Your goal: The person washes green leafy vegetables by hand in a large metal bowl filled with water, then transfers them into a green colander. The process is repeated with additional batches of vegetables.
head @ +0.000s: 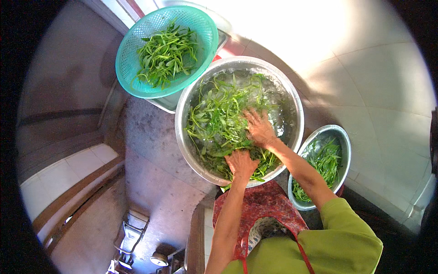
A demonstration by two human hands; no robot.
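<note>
A wide metal basin [183,150] in front of me holds water and many leafy green stems [219,113], which look like water spinach. My right hand [260,127] lies palm down at the middle of the basin, fingers spread over the wet greens, the tips partly under water. Closer to my body, my left hand [241,162] presses into the greens near the basin's front rim. Its fingertips are hidden among leaves and water, so a grip cannot be made out.
Beyond the basin to the left, a turquoise plastic colander [125,73] holds more greens. A smaller metal basin [346,154] with greens stands at the right, close to my right forearm. Tiled wall [386,78] rises at the right; a metal-framed chair [131,236] stands lower left.
</note>
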